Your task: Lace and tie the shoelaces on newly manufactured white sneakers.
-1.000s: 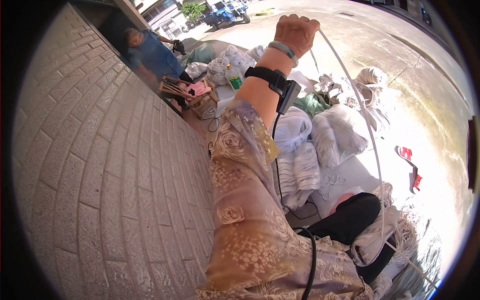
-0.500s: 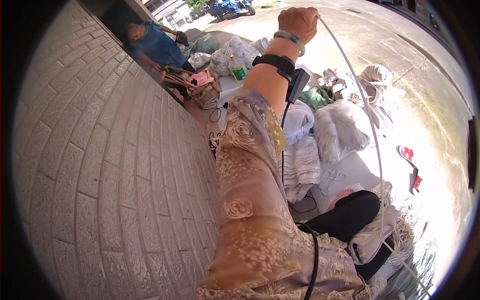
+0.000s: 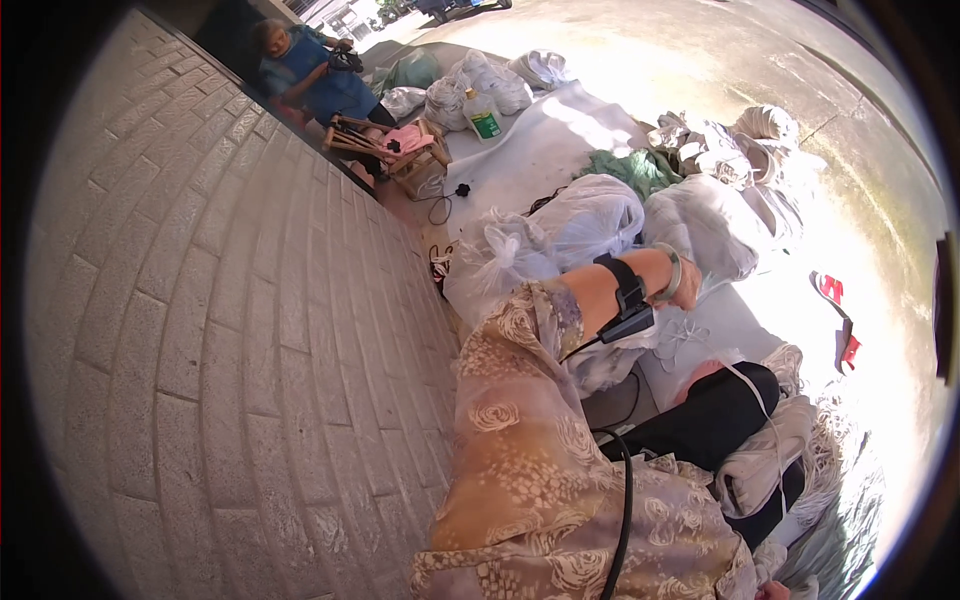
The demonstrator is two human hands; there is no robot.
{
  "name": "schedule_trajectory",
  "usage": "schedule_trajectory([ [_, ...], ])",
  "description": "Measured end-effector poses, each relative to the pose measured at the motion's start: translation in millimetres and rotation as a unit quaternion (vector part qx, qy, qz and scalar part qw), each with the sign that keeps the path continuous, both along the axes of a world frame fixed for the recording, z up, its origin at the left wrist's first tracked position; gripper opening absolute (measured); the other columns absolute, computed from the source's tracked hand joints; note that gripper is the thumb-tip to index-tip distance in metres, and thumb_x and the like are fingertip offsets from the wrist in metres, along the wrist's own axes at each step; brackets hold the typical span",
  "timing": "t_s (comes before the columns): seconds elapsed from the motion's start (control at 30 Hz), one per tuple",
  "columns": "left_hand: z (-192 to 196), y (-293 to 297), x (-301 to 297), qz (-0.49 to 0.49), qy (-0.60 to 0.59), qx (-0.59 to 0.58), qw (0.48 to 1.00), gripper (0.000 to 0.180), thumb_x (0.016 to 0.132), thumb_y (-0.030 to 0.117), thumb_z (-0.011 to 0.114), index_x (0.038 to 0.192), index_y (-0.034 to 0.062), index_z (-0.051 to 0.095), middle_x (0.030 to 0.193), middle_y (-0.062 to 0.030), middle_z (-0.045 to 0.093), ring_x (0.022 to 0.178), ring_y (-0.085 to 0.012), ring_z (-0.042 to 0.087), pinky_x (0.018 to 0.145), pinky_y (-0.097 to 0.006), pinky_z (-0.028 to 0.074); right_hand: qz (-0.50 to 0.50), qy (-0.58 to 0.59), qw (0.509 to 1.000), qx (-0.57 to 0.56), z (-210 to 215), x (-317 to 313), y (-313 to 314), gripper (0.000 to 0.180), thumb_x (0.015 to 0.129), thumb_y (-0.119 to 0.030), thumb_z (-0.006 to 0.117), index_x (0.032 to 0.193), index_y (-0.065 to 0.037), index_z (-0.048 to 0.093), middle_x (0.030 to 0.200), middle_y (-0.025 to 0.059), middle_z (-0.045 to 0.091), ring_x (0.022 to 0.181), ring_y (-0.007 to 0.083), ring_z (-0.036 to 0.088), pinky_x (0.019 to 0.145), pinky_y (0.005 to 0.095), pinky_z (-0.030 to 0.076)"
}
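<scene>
My left arm, in a floral sleeve with a black strapped device and a bangle, reaches out over the bundles. My left hand is closed, its fingers mostly turned from view, on a thin white cord. The cord hangs slack below it and curves down over the grey-white folded cloth on my lap. Where the cord meets the fingers is blurred. Only a sliver of my right hand shows at the bottom edge, beside the cloth; its fingers are hidden.
Tied white bags and a large pale bundle lie ahead. A brick wall runs along the left. Farther off are a yellow-capped bottle, a wooden stool and a person in blue. Red-and-black sandals lie right.
My left hand has come down from high up to just above the bundles. The white cord, stretched upward before, now hangs slack. The person in blue has shifted their arms.
</scene>
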State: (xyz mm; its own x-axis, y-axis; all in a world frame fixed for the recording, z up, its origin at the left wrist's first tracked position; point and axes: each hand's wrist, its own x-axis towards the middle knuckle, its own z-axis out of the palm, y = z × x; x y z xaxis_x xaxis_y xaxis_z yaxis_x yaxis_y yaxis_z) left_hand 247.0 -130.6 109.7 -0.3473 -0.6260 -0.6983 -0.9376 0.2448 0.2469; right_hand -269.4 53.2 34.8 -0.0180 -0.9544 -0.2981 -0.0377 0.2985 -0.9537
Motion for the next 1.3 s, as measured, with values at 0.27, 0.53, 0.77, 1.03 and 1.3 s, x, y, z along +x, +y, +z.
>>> schedule_trajectory([
  [0.27,-94.5,75.5,-124.6,0.101,0.43,0.181,0.879,0.038,0.089,0.023,0.046,0.057,0.0038,0.052,0.053,-0.0114,0.061,0.047,-0.0218,0.062,0.044,-0.033,0.051,-0.058,-0.08,0.989,0.11,-39.3,7.9,23.3,0.013,0.086,-0.017,0.056,0.098,-0.012,0.055,0.087,0.0014,0.059,0.074,0.0125,0.058,0.059,0.0265,0.047],
  [0.53,-90.9,90.7,-189.8,0.237,0.456,0.298,0.805,0.023,0.092,0.019,0.04,0.077,0.0027,0.048,0.049,-0.0094,0.053,0.043,-0.025,0.06,0.04,-0.034,0.05,-0.077,-0.155,0.96,0.221,-66.4,21.3,25.5,0.013,0.087,-0.019,0.055,0.098,-0.013,0.056,0.088,-0.0001,0.06,0.075,0.0105,0.058,0.059,0.0257,0.047],
  [0.77,-91.7,95.4,-202.9,0.259,0.41,0.323,0.813,0.015,0.091,0.018,0.04,0.091,0.005,0.048,0.058,-0.0056,0.051,0.041,-0.0169,0.055,0.036,-0.029,0.047,-0.151,-0.091,0.966,0.189,-35.6,49.8,23.3,0.014,0.087,-0.024,0.057,0.095,-0.013,0.056,0.087,-0.0028,0.061,0.079,0.0073,0.057,0.061,0.0228,0.046],
  [1.03,-93.4,102.4,-218.3,0.268,0.374,0.344,0.819,0.021,0.095,0.024,0.045,0.092,0.0053,0.053,0.053,0.0019,0.046,0.033,-0.0029,0.031,0.03,-0.017,0.023,-0.264,-0.133,0.949,0.114,-46.9,64.8,10.2,0.015,0.085,-0.027,0.062,0.084,-0.013,0.065,0.07,-0.0067,0.054,0.063,0.0028,0.048,0.052,0.0191,0.041],
  [1.3,-90.3,109.1,-257.1,-0.196,0.432,-0.097,0.875,0.018,0.085,0.016,0.054,0.098,0.0054,0.061,0.068,-0.0123,0.061,0.061,-0.0237,0.061,0.055,-0.032,0.045,-0.284,-0.172,0.941,0.066,-60.0,72.5,38.2,0.005,0.083,-0.014,0.062,0.08,-0.01,0.062,0.069,-0.0036,0.058,0.057,0.0044,0.053,0.05,0.019,0.044],
])
